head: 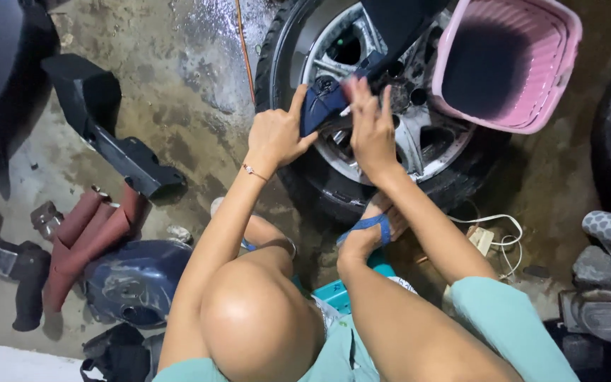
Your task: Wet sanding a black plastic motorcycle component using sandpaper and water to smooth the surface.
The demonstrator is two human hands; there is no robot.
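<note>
While hands grip cloth — pink basket

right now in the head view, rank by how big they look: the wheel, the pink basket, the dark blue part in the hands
1. wheel
2. pink basket, which sits nearer the camera, so its true size is unsure
3. dark blue part, held by the left hand and right hand

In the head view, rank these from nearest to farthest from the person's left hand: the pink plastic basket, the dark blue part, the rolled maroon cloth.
From the left hand:
1. Dark blue part, held at its fingertips, just right.
2. Pink plastic basket, upper right, on the wheel.
3. Rolled maroon cloth, lower left on the floor; close to the basket's distance.
</note>
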